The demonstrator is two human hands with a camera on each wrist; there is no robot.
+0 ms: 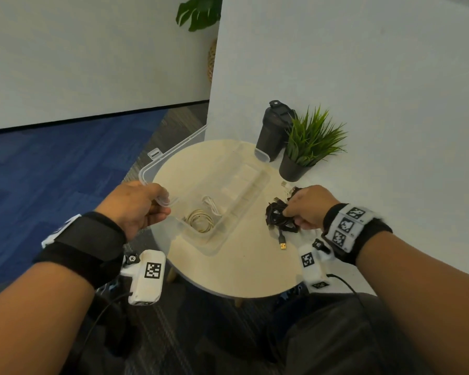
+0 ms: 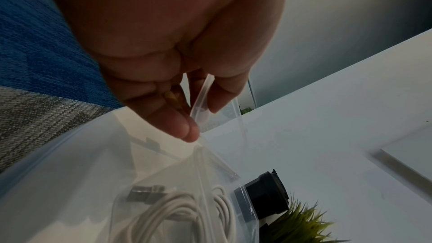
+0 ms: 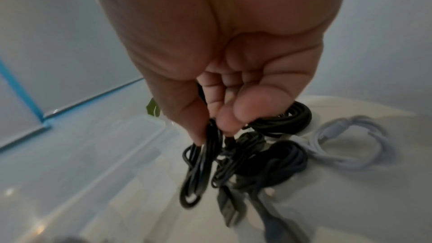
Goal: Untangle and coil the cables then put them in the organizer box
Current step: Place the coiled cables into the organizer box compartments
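One clear plastic box (image 1: 228,239) sits on one round, pale, smooth table (image 1: 228,277); its thin see-through lid (image 1: 152,169) stands open, hinged away toward the floor; the walls are glossy and rounded at the corners, with moulded dividers inside. The left hand (image 1: 136,207) pinches the lid's near corner between thumb and curled fingers (image 2: 187,130); the left wrist view shows the thin plastic edge clamped there.

Two coiled cables lie in the box's near compartment: one beige cable (image 1: 201,220) wound into a flat ring, and one white cable (image 1: 211,205) in a looser loop; the left wrist view shows the white, smooth, round cord with metal plugs.

The right hand (image 1: 309,207) grasps one bundle of black cables (image 1: 278,215), thumb and fingers closed on several loops; the bundle is a tangle of thin, matte, rubbery cord resting on the table just right of the box; how many cables it holds cannot be told; one flat gold-tipped plug (image 1: 283,245) trails toward the near edge. In the right wrist view one more coil, pale and bluish-white (image 3: 350,147), lies on the table beside the black tangle.

At the back stand one dark, cylindrical bottle (image 1: 271,131) with a flip cap and one spiky green plant (image 1: 312,136) in a dark round pot; the two touch or nearly so.
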